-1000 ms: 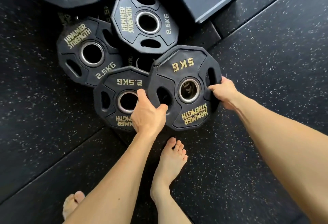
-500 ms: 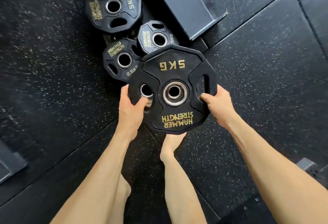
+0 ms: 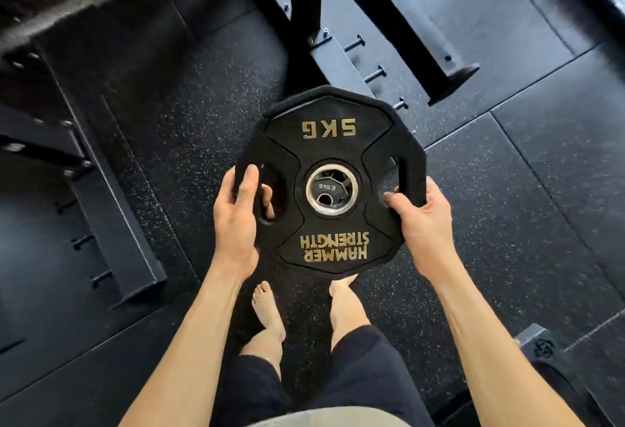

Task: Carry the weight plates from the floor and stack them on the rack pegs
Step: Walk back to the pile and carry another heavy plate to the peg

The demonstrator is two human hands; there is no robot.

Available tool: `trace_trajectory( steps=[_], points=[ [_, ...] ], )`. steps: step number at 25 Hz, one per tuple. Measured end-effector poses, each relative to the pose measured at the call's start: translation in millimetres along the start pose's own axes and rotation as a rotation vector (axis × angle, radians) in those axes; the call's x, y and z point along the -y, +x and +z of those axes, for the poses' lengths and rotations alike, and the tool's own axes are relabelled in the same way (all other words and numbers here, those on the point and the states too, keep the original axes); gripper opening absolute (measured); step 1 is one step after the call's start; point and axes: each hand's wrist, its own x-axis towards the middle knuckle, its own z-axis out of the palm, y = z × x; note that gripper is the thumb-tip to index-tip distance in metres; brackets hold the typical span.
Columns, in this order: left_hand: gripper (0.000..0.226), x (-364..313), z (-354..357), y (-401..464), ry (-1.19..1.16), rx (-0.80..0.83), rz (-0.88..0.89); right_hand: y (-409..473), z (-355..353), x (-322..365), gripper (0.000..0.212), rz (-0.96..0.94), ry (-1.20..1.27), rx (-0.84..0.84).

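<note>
A black 5 kg weight plate (image 3: 329, 142) with gold lettering hangs flat in front of me, well above the floor. My left hand (image 3: 236, 217) grips its left edge, fingers through the left handle slot. My right hand (image 3: 421, 220) grips the right edge at the other slot. Through the plate's steel centre hole a 2.5 kg plate (image 3: 329, 191) shows on the floor below. The rack (image 3: 338, 54) stands just beyond the plate, with small pegs (image 3: 375, 74) along its base beam.
My bare feet (image 3: 267, 311) stand on the speckled black rubber floor (image 3: 507, 240) under the plate. Another dark metal frame (image 3: 111, 223) with short pegs runs along the left. A dark object (image 3: 554, 359) lies at the lower right.
I have stood up with the 5 kg plate, lifting it off the pile. The other plates have dropped out of sight beneath it, and the rack frames have come into view.
</note>
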Motion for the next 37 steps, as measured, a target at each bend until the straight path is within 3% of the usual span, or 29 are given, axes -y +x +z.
trace_trajectory(
  steps=[2,6,10,15,20,23,28,37],
  points=[
    [0.014,-40,-16,-39,-0.033,0.003,0.051,-44,4,39,0.007,-0.018,0.103,0.019],
    [0.019,-87,-48,-106,0.001,-0.017,0.159,-109,15,85,0.037,-0.076,0.152,0.017],
    [0.025,-117,-85,-160,-0.065,-0.11,0.228,-147,37,117,0.045,-0.146,0.154,0.165],
    [0.032,-138,-129,-202,-0.152,-0.37,0.315,-162,86,147,0.04,-0.192,0.144,0.473],
    [0.029,-139,-166,-256,-0.287,-0.798,0.402,-184,150,168,0.049,-0.17,0.013,0.882],
    [0.028,-133,-191,-290,-0.352,-0.995,0.437,-211,190,168,0.065,-0.186,-0.116,1.043],
    [0.031,-113,-259,-352,-0.462,-1.27,0.509,-298,268,147,0.051,-0.244,-0.224,1.314],
    [0.032,-94,-456,-468,-0.47,-1.437,0.567,-500,406,71,0.053,-0.211,-0.282,1.541]
  ],
)
